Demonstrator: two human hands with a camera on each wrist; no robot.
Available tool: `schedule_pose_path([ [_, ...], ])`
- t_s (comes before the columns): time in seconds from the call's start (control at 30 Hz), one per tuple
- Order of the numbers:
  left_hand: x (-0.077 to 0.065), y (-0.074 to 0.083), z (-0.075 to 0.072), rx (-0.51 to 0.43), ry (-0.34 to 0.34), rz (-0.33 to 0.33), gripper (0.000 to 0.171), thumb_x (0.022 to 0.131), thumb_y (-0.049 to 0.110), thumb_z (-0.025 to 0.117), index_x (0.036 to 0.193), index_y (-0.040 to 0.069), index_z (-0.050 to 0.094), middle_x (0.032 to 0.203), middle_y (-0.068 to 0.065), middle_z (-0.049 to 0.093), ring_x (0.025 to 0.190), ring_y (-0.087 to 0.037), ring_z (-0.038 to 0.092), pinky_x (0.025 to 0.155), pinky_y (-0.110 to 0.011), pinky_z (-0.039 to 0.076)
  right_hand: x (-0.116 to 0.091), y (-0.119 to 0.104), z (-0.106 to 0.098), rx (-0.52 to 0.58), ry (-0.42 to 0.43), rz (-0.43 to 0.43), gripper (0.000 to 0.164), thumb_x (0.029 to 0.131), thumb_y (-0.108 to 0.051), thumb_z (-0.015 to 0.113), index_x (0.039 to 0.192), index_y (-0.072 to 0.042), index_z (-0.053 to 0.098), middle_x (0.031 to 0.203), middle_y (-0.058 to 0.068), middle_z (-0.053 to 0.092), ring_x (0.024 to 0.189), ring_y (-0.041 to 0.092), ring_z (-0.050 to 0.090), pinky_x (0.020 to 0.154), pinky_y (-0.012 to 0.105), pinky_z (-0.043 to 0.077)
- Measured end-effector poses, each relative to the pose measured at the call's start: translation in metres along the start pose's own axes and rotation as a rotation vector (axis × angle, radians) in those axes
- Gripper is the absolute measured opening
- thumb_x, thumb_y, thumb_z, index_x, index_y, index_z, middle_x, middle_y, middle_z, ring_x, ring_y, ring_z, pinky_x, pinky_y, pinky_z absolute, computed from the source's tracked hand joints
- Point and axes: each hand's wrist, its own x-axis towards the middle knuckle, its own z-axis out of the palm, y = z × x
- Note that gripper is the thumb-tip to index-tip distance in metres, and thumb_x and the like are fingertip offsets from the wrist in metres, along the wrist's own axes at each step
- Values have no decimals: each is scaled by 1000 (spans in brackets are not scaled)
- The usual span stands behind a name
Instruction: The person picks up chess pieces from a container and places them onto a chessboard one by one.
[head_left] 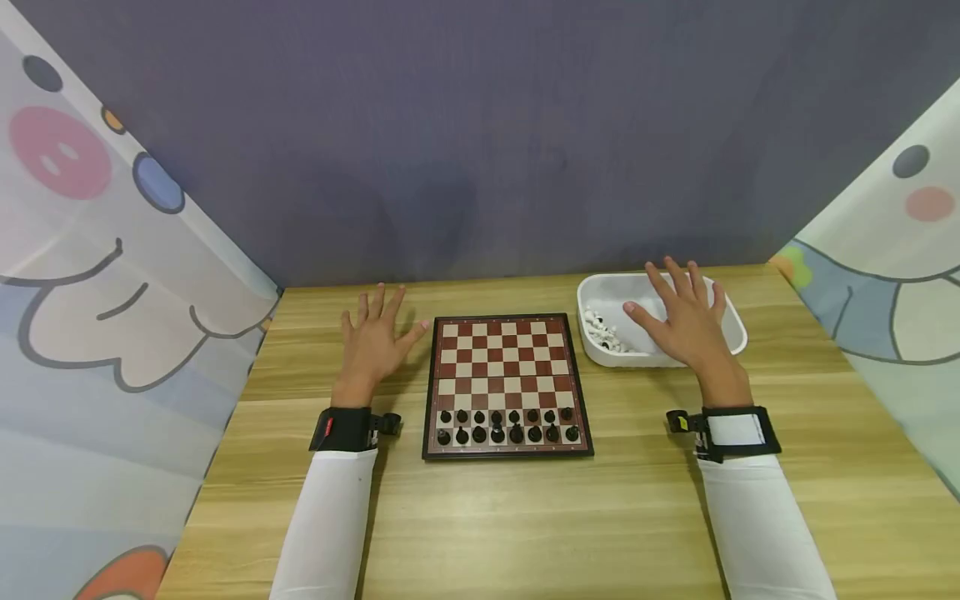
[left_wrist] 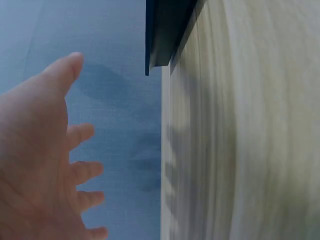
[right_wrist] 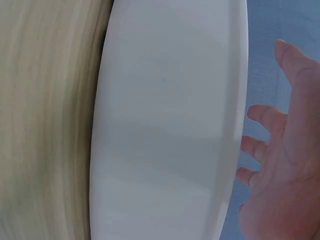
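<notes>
A chessboard [head_left: 501, 367] with red and white squares lies flat between the two hands. Black chess pieces [head_left: 497, 434] stand on it in two rows along the near side. My left hand [head_left: 372, 346] is spread in the air just left of the board, fingers straight and holding nothing. Over the white tray [head_left: 609, 359] on the right hovers my right hand [head_left: 686, 321], its fingers spread, with nothing in its grasp. White chess pieces [head_left: 602, 331] lie in a loose heap at the tray's left end. In the right wrist view the tray's side wall [right_wrist: 165, 100] fills the middle.
Beneath everything is a wooden table [head_left: 510, 533], with a dark grey panel [head_left: 510, 150] rising at its far edge. Cartoon-printed cloth [head_left: 90, 350] borders the table on the left and right. Each wrist wears a black camera strap [head_left: 343, 429].
</notes>
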Motion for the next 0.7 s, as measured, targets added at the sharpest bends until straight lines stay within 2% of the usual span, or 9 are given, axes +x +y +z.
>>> schedule_pose_path([
  [0.1, 1, 1, 1, -31, -11, 15, 77, 101, 66, 46, 161, 19, 32, 169, -19, 21, 157, -49, 12, 122, -74, 9, 1, 0, 0, 8, 10, -8, 84, 98, -65, 51, 163, -17, 27, 171, 19, 17, 158, 46, 1, 119, 74, -8],
  [0.2, 0, 2, 4, -91, -36, 31, 66, 102, 54, 53, 152, 11, 47, 160, -23, 40, 150, -50, 30, 121, -71, 21, 1, 1, 2, 14, 13, -18, 83, 98, -62, 54, 162, -15, 30, 169, 20, 20, 157, 48, 7, 118, 75, -6],
  [0.33, 0, 6, 9, -275, -112, 29, 55, 104, 42, 57, 145, 5, 54, 134, -24, 61, 126, -45, 54, 108, -63, 44, 0, 2, 6, 7, 15, -33, 73, 99, -51, 59, 157, -12, 38, 165, 24, 27, 151, 52, 19, 116, 78, -1],
  [0.43, -1, 9, 14, -423, -189, 12, 53, 105, 42, 56, 143, 5, 55, 122, -20, 67, 109, -36, 63, 94, -52, 53, -2, 2, 8, 1, 6, -33, 61, 100, -40, 61, 152, -10, 46, 159, 26, 34, 144, 54, 27, 114, 78, 2],
  [0.57, 0, 10, 21, -511, -246, 8, 49, 105, 42, 56, 138, 6, 58, 109, -13, 69, 91, -25, 67, 79, -39, 56, -3, -1, 8, 17, -19, -19, 44, 100, -28, 64, 139, -8, 59, 142, 26, 54, 130, 52, 43, 112, 76, 6],
  [0.63, 0, 9, 23, -579, -287, -3, 45, 105, 40, 57, 134, 5, 59, 94, -11, 69, 77, -21, 66, 68, -34, 55, -1, -2, 9, 24, -33, -25, 36, 99, -25, 66, 130, -7, 65, 127, 22, 66, 118, 48, 53, 110, 75, 12],
  [0.7, -1, 9, 25, -681, -343, -33, 39, 106, 37, 57, 129, 5, 59, 77, -7, 64, 61, -18, 61, 55, -29, 49, 1, -4, 9, 34, -53, -46, 29, 98, -21, 67, 122, -6, 70, 110, 18, 73, 105, 42, 61, 106, 72, 20],
])
